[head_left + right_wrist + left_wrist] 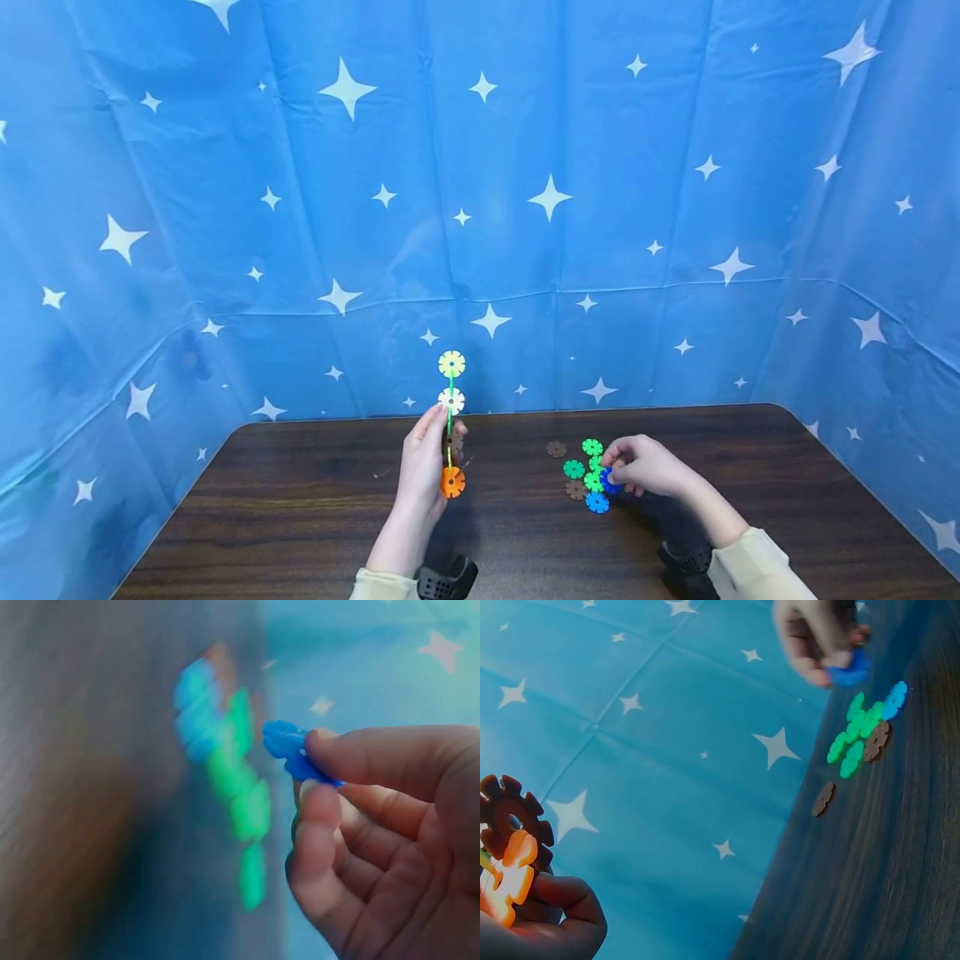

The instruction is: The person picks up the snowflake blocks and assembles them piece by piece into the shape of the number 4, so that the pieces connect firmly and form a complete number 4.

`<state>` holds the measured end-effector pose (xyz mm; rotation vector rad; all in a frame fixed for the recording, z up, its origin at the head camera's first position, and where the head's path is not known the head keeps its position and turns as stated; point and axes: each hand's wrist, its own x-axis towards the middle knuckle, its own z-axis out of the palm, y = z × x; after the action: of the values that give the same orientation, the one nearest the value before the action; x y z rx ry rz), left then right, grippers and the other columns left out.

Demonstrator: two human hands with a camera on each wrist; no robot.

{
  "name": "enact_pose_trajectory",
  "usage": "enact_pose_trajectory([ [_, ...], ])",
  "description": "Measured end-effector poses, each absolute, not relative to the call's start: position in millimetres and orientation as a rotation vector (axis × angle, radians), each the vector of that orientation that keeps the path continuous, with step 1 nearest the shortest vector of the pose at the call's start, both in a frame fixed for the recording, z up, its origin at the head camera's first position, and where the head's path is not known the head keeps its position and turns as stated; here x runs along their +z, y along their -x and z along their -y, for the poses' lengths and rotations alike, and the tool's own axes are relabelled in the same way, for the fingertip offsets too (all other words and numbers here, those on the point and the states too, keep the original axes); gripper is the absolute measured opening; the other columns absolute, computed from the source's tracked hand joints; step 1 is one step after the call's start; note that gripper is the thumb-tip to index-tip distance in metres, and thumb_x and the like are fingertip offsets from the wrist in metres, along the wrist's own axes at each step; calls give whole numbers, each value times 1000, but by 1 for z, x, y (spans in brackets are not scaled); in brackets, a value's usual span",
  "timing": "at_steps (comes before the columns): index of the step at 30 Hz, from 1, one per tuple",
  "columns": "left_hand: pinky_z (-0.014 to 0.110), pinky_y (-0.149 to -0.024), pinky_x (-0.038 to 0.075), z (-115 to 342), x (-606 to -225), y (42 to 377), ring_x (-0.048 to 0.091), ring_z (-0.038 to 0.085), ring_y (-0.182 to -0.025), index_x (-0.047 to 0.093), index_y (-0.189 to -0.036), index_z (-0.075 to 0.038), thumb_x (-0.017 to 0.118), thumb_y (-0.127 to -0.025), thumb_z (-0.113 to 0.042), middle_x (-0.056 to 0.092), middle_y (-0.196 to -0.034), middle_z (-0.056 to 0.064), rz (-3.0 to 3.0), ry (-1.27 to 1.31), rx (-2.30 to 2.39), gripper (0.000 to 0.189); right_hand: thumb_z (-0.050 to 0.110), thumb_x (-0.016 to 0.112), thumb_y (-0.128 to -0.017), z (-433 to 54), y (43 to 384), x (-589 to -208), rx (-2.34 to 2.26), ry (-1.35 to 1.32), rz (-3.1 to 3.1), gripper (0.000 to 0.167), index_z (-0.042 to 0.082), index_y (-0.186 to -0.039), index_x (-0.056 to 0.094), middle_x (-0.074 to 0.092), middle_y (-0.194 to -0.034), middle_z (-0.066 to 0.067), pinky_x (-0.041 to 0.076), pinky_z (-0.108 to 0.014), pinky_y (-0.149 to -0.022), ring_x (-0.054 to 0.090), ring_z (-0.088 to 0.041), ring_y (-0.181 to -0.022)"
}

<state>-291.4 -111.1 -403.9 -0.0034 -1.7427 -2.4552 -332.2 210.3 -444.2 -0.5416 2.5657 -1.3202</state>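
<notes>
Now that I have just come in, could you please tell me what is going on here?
A person's left hand holds an upright chain of colored, notched discs. The right hand pinches a blue disc, which is apart from the chain. Loose green, brown and light blue discs lie nearby on the dark table.

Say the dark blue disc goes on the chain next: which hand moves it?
Right hand, I'd say: it pinches the dark blue disc near the loose discs. Left hand is occupied, holding the chain upright.
</notes>
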Motion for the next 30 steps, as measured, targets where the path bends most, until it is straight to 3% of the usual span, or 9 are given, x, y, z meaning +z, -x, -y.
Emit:
enact_pose_trajectory([
  [6,22,-50,33,111,-405,291,39,11,-55,62,-95,-8,47,-104,-30,56,-73,0,1725,12,-2460,28,5,64,-90,-177,330,-414,-1478,662,-2494,18,-5,-105,66,62,-77,-13,55,-49,-61,62,-25,-63],
  [13,23,-51,35,110,-404,291,40,11,-57,62,-98,-9,46,-104,-31,56,-73,-2,1745,16,-2464,28,7,64,-92,-128,322,-392,-1765,656,-2301,21,-5,-108,62,64,-84,-17,57,-47,-67,68,-37,-75],
  [22,22,-53,36,111,-404,290,43,12,-59,62,-96,-10,45,-104,-30,58,-74,0,1753,9,-2436,28,4,64,-92,-82,311,-381,-1959,644,-2141,20,-9,-106,58,64,-85,-16,57,-45,-70,69,-23,-72],
  [30,23,-56,37,112,-403,291,45,13,-63,62,-98,-9,46,-104,-31,59,-77,1,1772,17,-2415,28,4,68,-89,-63,310,-386,-2027,555,-2129,21,-7,-104,60,66,-80,-11,57,-46,-67,67,-19,-65],
])
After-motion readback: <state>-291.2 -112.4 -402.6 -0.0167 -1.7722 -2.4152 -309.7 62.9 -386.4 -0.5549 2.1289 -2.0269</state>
